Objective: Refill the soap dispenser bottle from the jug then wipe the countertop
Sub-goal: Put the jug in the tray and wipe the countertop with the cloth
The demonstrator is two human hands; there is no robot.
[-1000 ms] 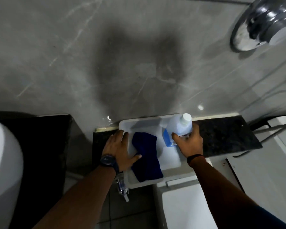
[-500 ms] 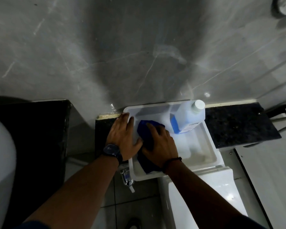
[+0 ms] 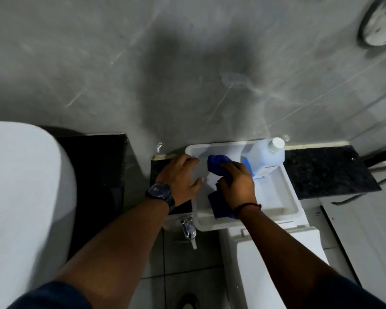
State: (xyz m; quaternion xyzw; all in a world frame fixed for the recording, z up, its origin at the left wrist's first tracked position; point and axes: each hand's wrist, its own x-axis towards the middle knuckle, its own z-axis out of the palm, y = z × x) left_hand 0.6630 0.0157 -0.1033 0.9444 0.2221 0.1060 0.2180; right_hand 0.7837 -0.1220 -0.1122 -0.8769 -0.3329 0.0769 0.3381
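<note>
A pale blue jug (image 3: 265, 159) with a white cap stands at the back right corner of a white plastic tray (image 3: 283, 192) on the dark speckled countertop (image 3: 330, 172). A dark blue cloth (image 3: 218, 166) lies bunched in the tray. My right hand (image 3: 237, 186) grips the cloth, fingers curled into it, just left of the jug. My left hand (image 3: 179, 175), with a wristwatch, rests flat on the tray's left rim and the counter edge. No soap dispenser bottle is in view.
A grey marbled wall rises behind the counter. A white rounded fixture (image 3: 25, 208) fills the left. A chrome tap (image 3: 188, 229) hangs below the tray's front left corner. A white cabinet (image 3: 276, 264) stands below right. A round chrome fitting (image 3: 379, 30) sits top right.
My right hand let go of the jug, moved left onto the blue cloth and closed on it, bunching it up. My left hand stayed on the tray's left rim.
</note>
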